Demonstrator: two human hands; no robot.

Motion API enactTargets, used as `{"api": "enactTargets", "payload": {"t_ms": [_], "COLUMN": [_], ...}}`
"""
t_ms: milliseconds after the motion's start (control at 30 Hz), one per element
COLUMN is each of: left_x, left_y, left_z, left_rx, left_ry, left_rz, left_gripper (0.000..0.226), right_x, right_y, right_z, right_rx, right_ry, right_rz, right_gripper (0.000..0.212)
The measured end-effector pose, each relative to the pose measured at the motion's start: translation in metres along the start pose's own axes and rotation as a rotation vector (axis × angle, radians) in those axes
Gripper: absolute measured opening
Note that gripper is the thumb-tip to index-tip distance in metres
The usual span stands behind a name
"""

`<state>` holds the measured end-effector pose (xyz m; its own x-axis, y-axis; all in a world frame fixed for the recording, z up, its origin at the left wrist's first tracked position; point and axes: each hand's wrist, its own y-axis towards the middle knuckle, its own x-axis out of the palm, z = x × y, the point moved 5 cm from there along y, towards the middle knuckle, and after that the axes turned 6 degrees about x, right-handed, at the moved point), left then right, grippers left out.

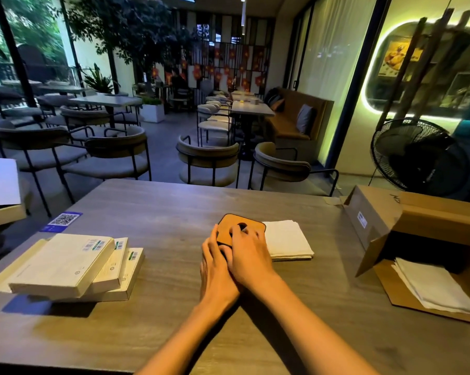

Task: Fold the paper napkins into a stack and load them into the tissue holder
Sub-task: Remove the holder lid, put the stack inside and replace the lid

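Both hands, left and right, press together on the holder mid-surface. A folded stack lies touching its right side, seemingly unloaded; more napkins wait in the box far right.

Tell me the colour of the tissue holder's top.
Tan-orange with a black rim and dark centre opening, per the head view: tissue holder.

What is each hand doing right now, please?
Left hand: curled against the tissue holder's near-left edge.
Right hand: pressed on the holder's top, fingers at its opening.
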<state>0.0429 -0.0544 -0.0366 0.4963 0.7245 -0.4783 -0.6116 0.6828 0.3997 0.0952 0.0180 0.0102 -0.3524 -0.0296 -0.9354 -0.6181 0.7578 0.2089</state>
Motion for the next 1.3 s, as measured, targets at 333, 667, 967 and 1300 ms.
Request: {"api": "enactTargets", "payload": {"t_ms": [333, 667, 967, 1300], "left_x": [-0.008, -0.019, -0.017, -0.015], "left_y": [0.02, 0.035, 0.03, 0.027], "left_z": [-0.009, -0.037, -0.034, -0.034], "left_rx": [-0.022, 0.063, 0.082, 0.152], "left_ry": [-0.082, -0.343, -0.436, -0.209], "left_rz": [-0.083, -0.288, -0.334, -0.306], "left_gripper": [0.099, 0.116, 0.093, 0.075], "right_x": [-0.014, -0.067, -0.061, -0.03], "right_y": [0.014, 0.021, 0.005, 0.002], "right_z": [0.004, 0.063, 0.212, 0.24], "right_rx": [0.008, 0.285, 0.998, 1.158], "right_ry": [0.43, 1.039, 1.192, 0.887], "right_rz": [-0.039, 0.248, 0.68, 0.523], "right_gripper": [0.035, 0.018, 0.059, 0.05]}}
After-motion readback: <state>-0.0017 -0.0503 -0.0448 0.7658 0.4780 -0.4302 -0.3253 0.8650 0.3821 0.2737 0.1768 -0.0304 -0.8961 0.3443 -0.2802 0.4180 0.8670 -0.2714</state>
